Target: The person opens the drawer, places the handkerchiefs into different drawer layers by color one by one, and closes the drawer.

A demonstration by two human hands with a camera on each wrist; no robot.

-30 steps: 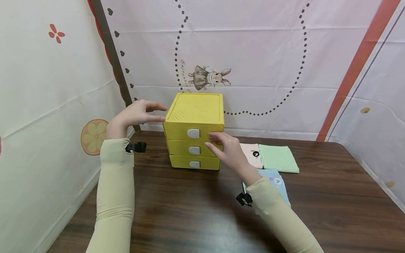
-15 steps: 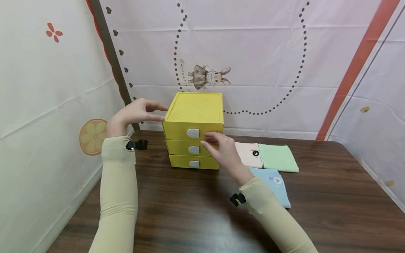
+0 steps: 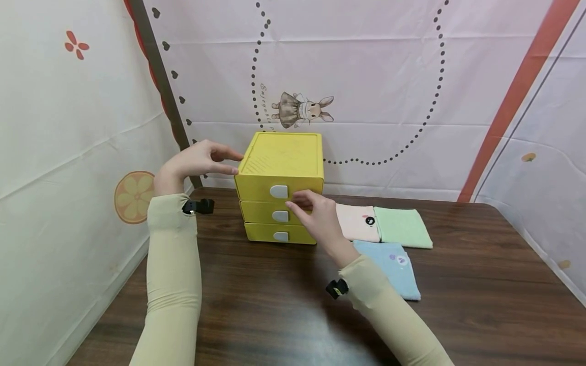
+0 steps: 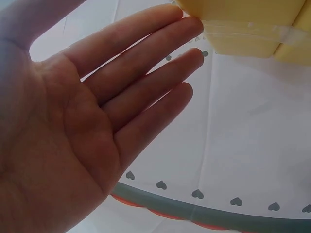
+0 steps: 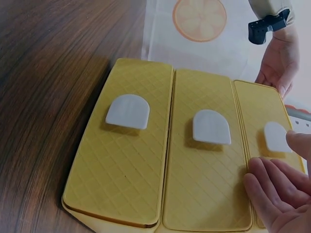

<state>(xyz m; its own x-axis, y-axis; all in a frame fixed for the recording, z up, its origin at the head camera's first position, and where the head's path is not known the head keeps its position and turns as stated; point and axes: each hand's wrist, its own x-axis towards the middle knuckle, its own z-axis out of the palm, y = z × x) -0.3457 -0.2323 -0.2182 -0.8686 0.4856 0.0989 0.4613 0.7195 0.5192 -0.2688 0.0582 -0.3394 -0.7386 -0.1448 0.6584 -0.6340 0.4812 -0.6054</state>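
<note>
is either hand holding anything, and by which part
Nothing looks gripped: the left hand seems to touch the upper left edge of the yellow drawer unit; the right hand is beside the top white handle.

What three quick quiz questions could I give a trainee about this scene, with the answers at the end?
1. How many white handles show on the front of the yellow drawer unit?

2. True or false: the left hand is pinching one of those handles.

3. In the head view, which folded cloth lies nearest the camera?
A. the pink cloth
B. the blue cloth
C. the green cloth

Key:
1. Three, one on each drawer.
2. False; its fingertips are at the unit's upper left edge.
3. B; it lies in front of the other two.
</note>
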